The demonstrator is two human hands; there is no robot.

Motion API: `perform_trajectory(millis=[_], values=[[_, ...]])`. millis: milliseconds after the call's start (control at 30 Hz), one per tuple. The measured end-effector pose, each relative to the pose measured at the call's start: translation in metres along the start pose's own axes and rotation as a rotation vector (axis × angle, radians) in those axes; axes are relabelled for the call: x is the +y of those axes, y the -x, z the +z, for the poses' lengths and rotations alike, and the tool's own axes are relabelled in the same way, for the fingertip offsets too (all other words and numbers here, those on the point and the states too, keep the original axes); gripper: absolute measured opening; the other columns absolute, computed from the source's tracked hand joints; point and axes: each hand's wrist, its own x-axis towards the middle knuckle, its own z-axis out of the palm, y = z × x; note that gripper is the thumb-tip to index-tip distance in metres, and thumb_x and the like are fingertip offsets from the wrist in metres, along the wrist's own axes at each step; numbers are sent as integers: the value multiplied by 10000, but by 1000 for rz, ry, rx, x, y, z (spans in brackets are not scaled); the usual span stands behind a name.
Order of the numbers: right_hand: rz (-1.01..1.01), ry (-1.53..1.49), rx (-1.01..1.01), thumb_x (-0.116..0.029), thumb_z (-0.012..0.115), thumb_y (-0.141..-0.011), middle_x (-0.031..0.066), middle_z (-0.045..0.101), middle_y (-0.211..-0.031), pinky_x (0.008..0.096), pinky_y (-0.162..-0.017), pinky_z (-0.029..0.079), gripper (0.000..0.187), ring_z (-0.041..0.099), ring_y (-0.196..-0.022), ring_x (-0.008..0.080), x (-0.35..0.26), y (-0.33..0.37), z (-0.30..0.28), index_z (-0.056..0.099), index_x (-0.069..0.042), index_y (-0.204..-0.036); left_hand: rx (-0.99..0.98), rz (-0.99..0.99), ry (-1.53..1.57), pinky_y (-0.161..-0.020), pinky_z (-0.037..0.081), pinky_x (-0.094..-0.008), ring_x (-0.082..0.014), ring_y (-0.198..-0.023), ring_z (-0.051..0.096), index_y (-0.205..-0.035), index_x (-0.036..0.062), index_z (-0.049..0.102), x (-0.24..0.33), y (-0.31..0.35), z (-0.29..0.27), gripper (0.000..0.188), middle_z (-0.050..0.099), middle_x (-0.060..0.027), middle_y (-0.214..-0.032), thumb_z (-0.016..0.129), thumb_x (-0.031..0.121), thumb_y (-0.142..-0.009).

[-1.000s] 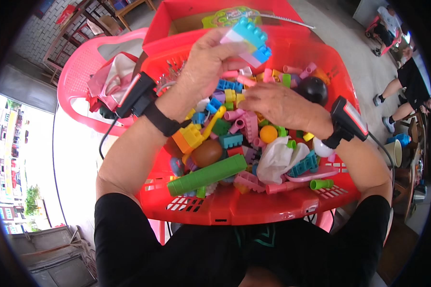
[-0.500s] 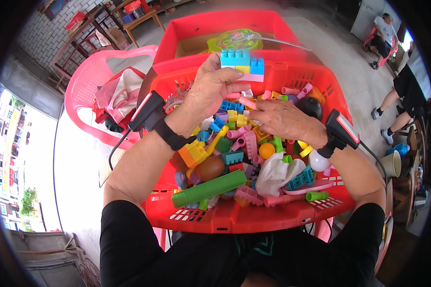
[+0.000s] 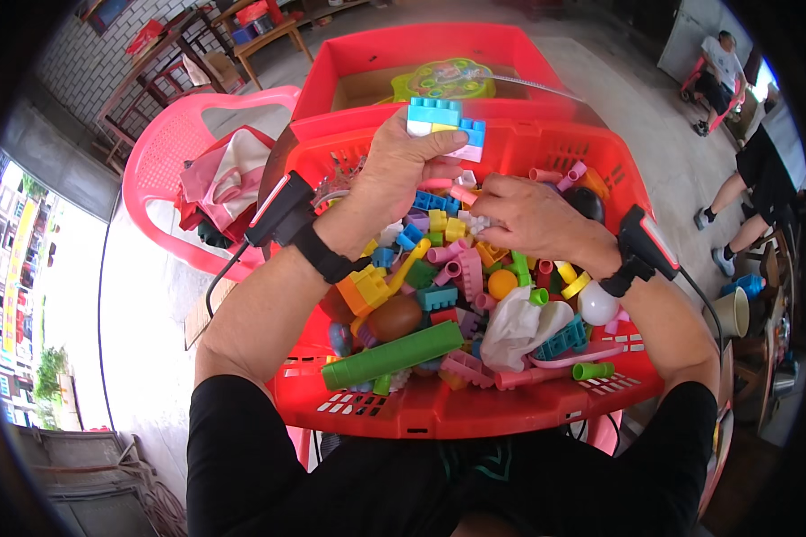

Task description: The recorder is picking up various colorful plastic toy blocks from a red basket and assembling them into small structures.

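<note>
My left hand [image 3: 392,166] is raised over the far part of the red plastic basket [image 3: 403,422]. Its thumb and fingers grip a small stack of toy building blocks [image 3: 435,111], light blue on top, with white, yellow, blue and pink below. Down among the loose toys, my right hand [image 3: 539,217] has its fingers bent and drawn together. A small whitish piece [image 3: 479,222] shows at its fingertips; whether they hold it is hard to see. Around it lie pink tubes [image 3: 462,194], yellow blocks [image 3: 455,228] and a pink block [image 3: 469,273].
Nearer me in the basket are a long green piece [image 3: 392,354], a brown ball [image 3: 394,319], white plastic [image 3: 519,336] and an orange ball [image 3: 501,285]. Behind stands a red box [image 3: 421,46] with a green toy. A pink chair [image 3: 157,170] is left; people are at right.
My left hand has shifted slightly left with the block stack, its thumb now further across it. The right hand's fingers have curled in and moved slightly among the blocks.
</note>
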Motion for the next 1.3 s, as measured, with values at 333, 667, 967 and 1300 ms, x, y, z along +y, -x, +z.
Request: perform_trajectory(millis=[333, 667, 967, 1300], values=[[394, -862, 455, -121, 563, -867, 31, 620, -869, 229, -701, 473, 186, 585, -797, 93, 4, -7, -54, 591, 0, -1005, -70, 60, -202, -712, 573, -327, -203, -862, 656, -1094, 29, 483, -1, 8, 10, 410, 629, -93, -961, 711, 18, -754], [397, -746, 321, -116, 578, -868, 34, 624, -821, 220, -672, 471, 174, 589, -757, 75, 6, -6, -49, 591, 30, -961, -99, 104, -248, -697, 554, -305, -177, -836, 656, -1055, 46, 511, -6, 15, 18, 404, 639, -72, -945, 742, 36, -725], [440, -775, 300, -84, 668, -798, 58, 647, -810, 229, -653, 484, 186, 610, -730, 87, 5, -6, -48, 601, 33, -927, -101, 191, -384, -698, 547, -289, -157, -817, 650, -1021, 35, 507, -8, 16, 17, 393, 638, -64, -922, 758, 59, -719], [471, -804, 205, -68, 682, -768, 73, 651, -780, 232, -638, 490, 183, 617, -709, 92, -2, -4, -48, 595, 38, -889, -82, 242, -484, -699, 496, -237, -82, -788, 593, -956, 41, 522, -3, 25, 23, 362, 616, -21, -856, 781, 104, -711]])
